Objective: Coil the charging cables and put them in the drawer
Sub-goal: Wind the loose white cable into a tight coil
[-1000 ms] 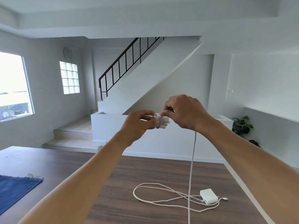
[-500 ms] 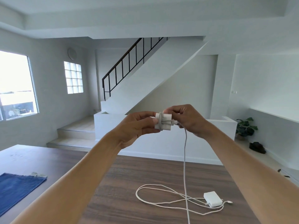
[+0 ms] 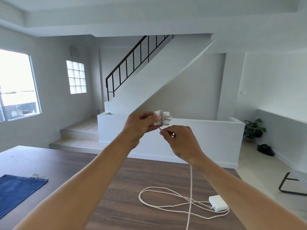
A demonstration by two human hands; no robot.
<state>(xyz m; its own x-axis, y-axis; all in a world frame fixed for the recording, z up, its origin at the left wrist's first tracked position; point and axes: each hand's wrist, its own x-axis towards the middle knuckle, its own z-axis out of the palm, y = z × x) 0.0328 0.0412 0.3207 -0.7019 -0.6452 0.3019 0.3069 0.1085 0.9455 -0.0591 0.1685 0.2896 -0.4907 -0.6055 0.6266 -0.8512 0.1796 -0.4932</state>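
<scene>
Beyond both hands, across the far wall: a white staircase [image 3: 166, 68] with a black railing. Beneath both hands, a wide wood-grain surface [image 3: 83, 171]. Far to the left of the left hand, near the surface's edge: a blue cloth [image 3: 18, 191], lying flat, with small shiny bits at its far corner, too small to tell. Off to the right of the right hand, on the floor: a black chair frame [image 3: 289, 185] and, farther back, a potted plant [image 3: 254, 128].

Left hand [image 3: 139, 126] raised well above the surface, thumb and fingers curled round the left end of a white charger block [image 3: 163, 119]. Right hand [image 3: 181, 141] just below and to the right of the left, thumb and forefinger pinching the cable [image 3: 191, 183] right under the block, other fingers folded toward the palm.

Several turns of cable wound round the middle of the block. From there a short taut run down into the right hand's pinch, then out below the right wrist, hanging straight down and off the bottom of the view.

Below and to the right of the right hand, on the surface: a loose cable [image 3: 139, 195] in one wide, self-crossing loop, crossed by the hanging cable. At the loop's right end, a second charger block [image 3: 218, 203], white and flat, touching the loose cable. Cannot tell whether the hanging cable and the loose one join.
</scene>
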